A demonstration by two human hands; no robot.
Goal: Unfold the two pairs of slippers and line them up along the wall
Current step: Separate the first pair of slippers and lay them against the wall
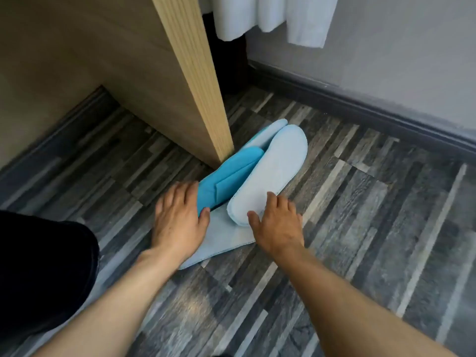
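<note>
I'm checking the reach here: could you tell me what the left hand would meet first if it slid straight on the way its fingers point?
The left hand probably meets the bright blue slipper first, since its thumb already touches it; beyond stands the wooden panel.

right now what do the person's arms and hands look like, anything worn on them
Both arms are bare to the frame edge: no sleeves, gloves, watch or rings visible on the left hand or the right hand. Short nails. Dark trousers show at the left.

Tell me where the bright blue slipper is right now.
The bright blue slipper lies on the floor at mid-frame, against the foot of the wooden panel, just left of a pale slipper, with the left hand on its near end.
</note>
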